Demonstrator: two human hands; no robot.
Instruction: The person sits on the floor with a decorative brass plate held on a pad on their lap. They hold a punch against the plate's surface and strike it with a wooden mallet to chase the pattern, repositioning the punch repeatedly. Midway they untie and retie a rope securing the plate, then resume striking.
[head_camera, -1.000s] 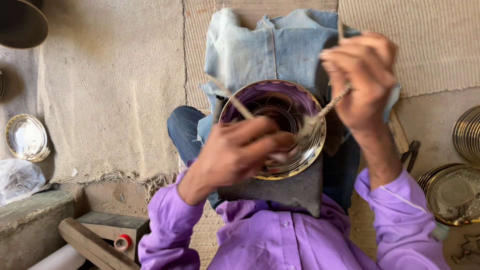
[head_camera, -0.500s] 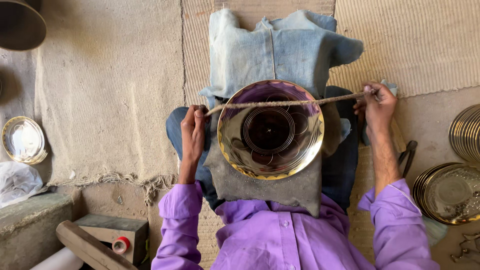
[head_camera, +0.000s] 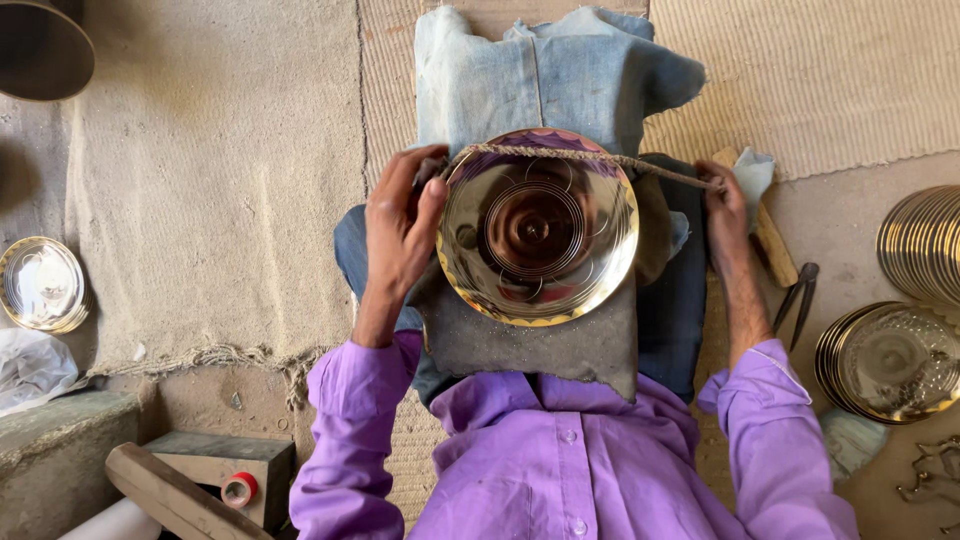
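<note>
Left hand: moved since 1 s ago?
Yes. The left hand was over the middle of the brass plate a second ago; now it sits at the plate's left rim, gripping the rope end.

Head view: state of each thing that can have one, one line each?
Brass plate: face up on grey pad in lap.
Rope: pulled taut across plate's upper rim.
Left hand: fingers at the rope's left end, by the rim.
Right hand: closed on rope's end.
Stack of plates: piled, untouched.
</note>
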